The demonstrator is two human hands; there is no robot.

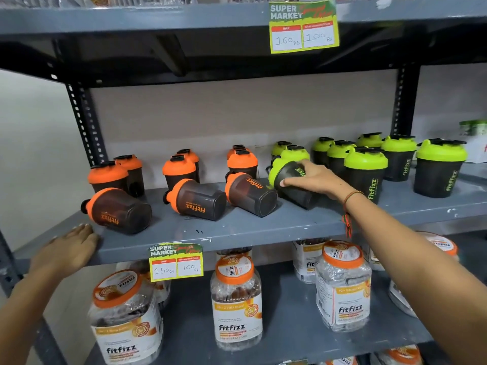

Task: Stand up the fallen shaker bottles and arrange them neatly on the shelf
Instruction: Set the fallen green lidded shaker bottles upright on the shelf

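Three dark shaker bottles with orange lids lie on their sides on the grey middle shelf (237, 230): one at the left (118, 210), one in the middle (196, 198), one further right (250, 193). A green-lidded shaker (288, 177) is tilted, and my right hand (316, 180) grips its dark body. More orange-lidded shakers (179, 169) stand upright behind the fallen ones, and several green-lidded ones (365, 169) stand at the right. My left hand (66, 248) rests flat on the shelf's front left edge, holding nothing.
Clear jars with orange lids (235, 299) fill the shelf below. A yellow price tag (176, 262) hangs on the middle shelf's front edge, another (303, 27) on the shelf above. A slotted dark upright (84, 125) stands at the left, another (404, 101) at the right.
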